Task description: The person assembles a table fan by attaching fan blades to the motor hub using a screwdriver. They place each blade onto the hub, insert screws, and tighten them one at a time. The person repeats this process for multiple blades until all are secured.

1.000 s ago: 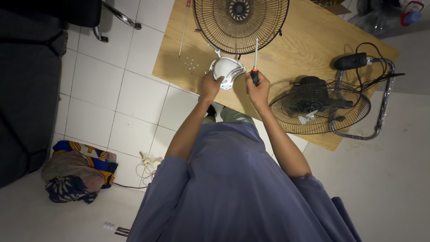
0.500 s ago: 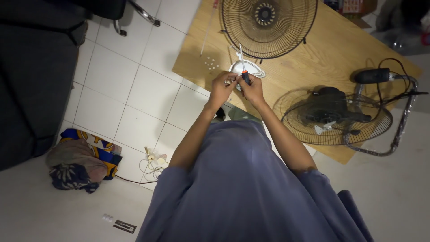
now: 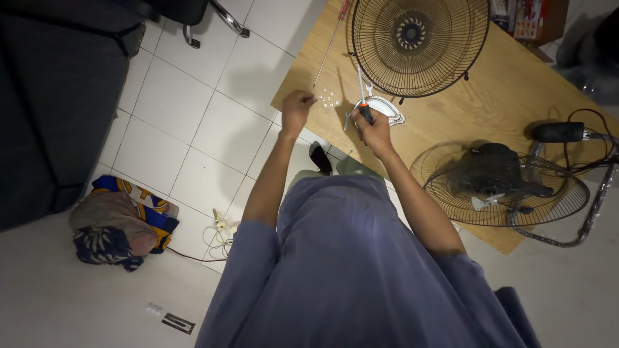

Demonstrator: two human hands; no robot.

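My right hand [image 3: 373, 131] grips a screwdriver [image 3: 363, 96] with an orange and black handle, its shaft pointing away from me. Just beyond that hand a white domed fan part [image 3: 385, 108] lies on the wooden table [image 3: 451, 109]. My left hand [image 3: 296, 108] hovers at the table's near left corner, fingers curled, right beside a small cluster of several white screws [image 3: 329, 97]. Whether its fingers pinch a screw I cannot tell.
A black wire fan guard [image 3: 418, 44] lies flat on the table behind the white part. A long thin screwdriver [image 3: 332, 41] rests at the table's left edge. A black floor fan [image 3: 506, 180] with motor and cable sits at the right. A cloth bundle [image 3: 119, 222] lies on the tiled floor.
My left hand has left the white part and moved left to the screws. The white part now lies on the table. My right hand still holds the screwdriver; the view shifted.
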